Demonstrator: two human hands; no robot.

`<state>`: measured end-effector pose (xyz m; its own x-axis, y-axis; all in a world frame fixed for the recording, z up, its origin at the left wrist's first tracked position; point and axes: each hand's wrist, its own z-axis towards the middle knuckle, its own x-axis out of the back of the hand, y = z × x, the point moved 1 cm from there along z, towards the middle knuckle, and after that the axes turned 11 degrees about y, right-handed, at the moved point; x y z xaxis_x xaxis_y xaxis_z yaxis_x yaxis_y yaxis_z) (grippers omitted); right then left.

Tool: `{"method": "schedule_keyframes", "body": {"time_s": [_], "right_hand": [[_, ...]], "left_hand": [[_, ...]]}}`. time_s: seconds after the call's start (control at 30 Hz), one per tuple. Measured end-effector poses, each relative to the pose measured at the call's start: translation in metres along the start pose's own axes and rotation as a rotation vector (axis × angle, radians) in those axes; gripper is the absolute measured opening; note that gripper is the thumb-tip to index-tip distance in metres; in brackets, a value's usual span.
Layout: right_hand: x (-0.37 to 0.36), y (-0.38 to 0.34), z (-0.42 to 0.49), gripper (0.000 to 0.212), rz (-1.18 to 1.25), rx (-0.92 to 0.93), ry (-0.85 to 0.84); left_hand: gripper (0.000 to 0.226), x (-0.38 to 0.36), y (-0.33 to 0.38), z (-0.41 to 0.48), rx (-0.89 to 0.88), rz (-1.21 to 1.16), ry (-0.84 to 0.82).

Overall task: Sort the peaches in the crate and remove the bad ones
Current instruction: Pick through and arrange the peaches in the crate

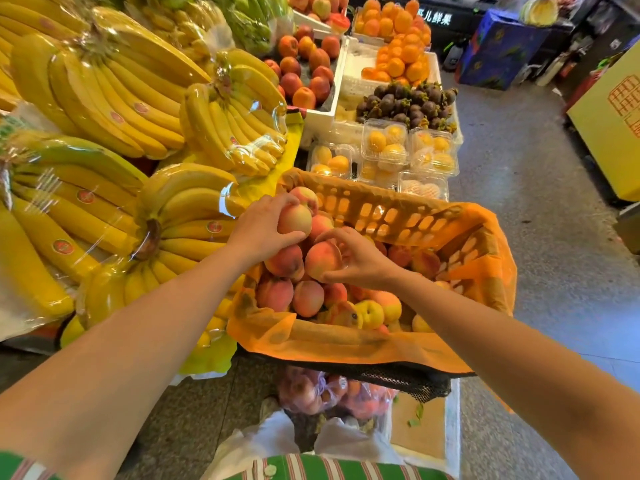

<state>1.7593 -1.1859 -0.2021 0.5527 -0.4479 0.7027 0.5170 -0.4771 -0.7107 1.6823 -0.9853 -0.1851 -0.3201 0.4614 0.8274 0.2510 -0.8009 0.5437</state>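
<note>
The person is checking fruit over the crate [391, 209], left hand [263, 230] gripping one peach [295, 219], right hand [360, 261] gripping another [322, 259], and next is likely turning each for blemishes

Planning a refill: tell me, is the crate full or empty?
Partly full: peaches heap in the crate's left half; the right slopes lower.

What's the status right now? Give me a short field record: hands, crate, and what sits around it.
left hand: gripping a peach above the pile
right hand: gripping another peach on top of the pile
crate: orange, lined, peaches heaped at its left end, right end nearly empty
left of crate: wrapped bananas
behind crate: clear boxes of yellow fruit
below crate: bag of peaches
bad ones: cannot tell
</note>
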Motion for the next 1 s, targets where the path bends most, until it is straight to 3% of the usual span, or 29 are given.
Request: {"method": "schedule_keyframes", "body": {"time_s": [0.2,0.3,0.4,0.53,0.7,0.83,0.9,1.0], "right_hand": [[0.028,0.021,-0.015,0.038,0.543,-0.463,-0.123],[0.038,0.023,-0.025,0.048,0.862,-0.613,-0.181],[0.052,0.017,-0.03,0.061,0.983,-0.68,-0.176],[0.067,0.015,-0.035,0.067,0.943,-0.672,-0.206],[0.079,0.025,-0.047,0.06,0.894,-0.603,-0.167],[0.097,0.032,-0.064,0.049,0.629,-0.586,-0.114],[0.116,0.034,-0.074,0.035,0.425,-0.534,-0.007],[0.149,0.057,-0.091,0.022,0.294,-0.464,0.302]], "left_hand": [[0.067,-0.005,0.002,0.01,0.011,0.071,-0.024],[0.076,-0.002,0.013,0.013,-0.054,0.032,0.049],[0.061,-0.001,0.04,0.01,-0.211,-0.209,0.013],[0.07,-0.012,0.089,-0.002,-0.326,-0.347,-0.177],[0.066,-0.034,0.111,-0.003,-0.262,-0.434,-0.263],[0.063,-0.059,0.119,-0.005,-0.078,-0.517,-0.326],[0.055,-0.074,0.127,-0.006,-0.02,-0.47,-0.399],[0.047,-0.098,0.144,-0.007,0.034,-0.42,-0.481]]}}
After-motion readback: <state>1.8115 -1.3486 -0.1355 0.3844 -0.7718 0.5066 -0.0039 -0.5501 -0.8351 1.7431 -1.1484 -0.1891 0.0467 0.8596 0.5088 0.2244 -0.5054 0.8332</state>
